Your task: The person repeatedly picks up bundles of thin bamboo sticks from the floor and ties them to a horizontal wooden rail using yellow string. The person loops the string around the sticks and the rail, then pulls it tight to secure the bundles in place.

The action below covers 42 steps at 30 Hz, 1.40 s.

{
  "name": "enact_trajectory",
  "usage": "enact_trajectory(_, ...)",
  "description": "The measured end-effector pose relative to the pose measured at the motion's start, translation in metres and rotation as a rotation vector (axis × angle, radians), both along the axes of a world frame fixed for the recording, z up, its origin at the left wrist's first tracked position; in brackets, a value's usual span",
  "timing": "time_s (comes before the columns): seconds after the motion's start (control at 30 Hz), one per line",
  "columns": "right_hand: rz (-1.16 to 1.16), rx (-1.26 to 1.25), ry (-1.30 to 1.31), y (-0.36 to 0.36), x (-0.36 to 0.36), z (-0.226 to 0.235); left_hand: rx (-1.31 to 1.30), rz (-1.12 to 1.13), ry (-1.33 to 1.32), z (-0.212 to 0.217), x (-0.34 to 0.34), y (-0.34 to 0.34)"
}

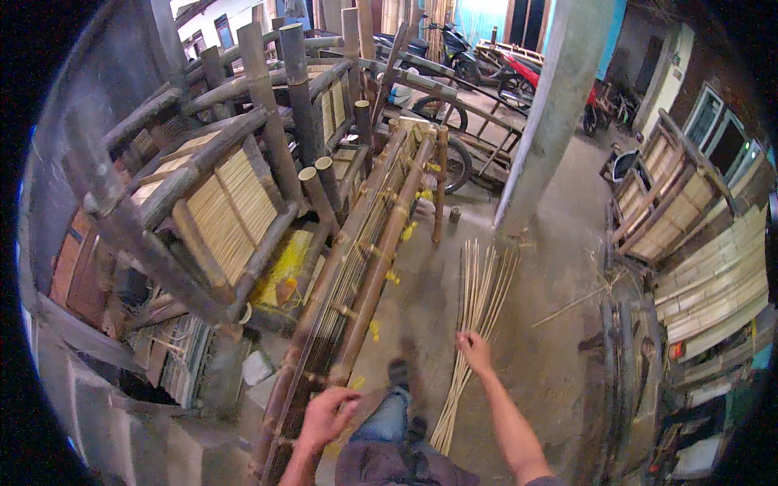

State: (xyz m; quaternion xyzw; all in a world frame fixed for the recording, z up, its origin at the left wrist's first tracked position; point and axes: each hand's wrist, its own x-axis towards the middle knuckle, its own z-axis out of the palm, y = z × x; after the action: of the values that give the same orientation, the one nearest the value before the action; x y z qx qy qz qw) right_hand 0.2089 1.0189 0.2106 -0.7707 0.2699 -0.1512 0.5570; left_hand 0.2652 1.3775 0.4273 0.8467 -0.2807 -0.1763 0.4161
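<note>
Across the floor (559, 356) lie fanned bamboo strips (484, 287); I judge I'm picking one, right hand (474, 353) fingers curled over them, grip unclear, left hand (329, 415) loose, empty; next calls for clean separation.

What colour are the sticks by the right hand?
The sticks are mostly pale tan, clearest in the head view.

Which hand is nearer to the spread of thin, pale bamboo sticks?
Right. The right hand overlaps the bamboo sticks in view, contact unclear; the left hand is to their left, by the long bamboo frame.
</note>
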Motion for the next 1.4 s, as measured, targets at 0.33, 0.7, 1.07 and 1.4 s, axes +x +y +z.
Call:
enact_trajectory(0.33,0.180,-0.045,0.396,-0.157,0.016,-0.117,-0.154,0.097,-0.450,-0.028,0.351,-0.246)
enact_trajectory(0.7,0.527,0.862,-0.182,-0.292,0.607,0.210,-0.063,0.223,-0.321,-0.026,0.476,-0.350)
enact_trajectory(1.07,1.014,0.663,-0.362,-0.384,0.638,0.301,0.026,0.565,-0.202,0.148,0.403,-0.396)
enact_trajectory(1.4,0.867,0.976,-0.439,-0.298,0.648,0.266,0.134,0.623,0.232,-0.009,0.490,-0.432)
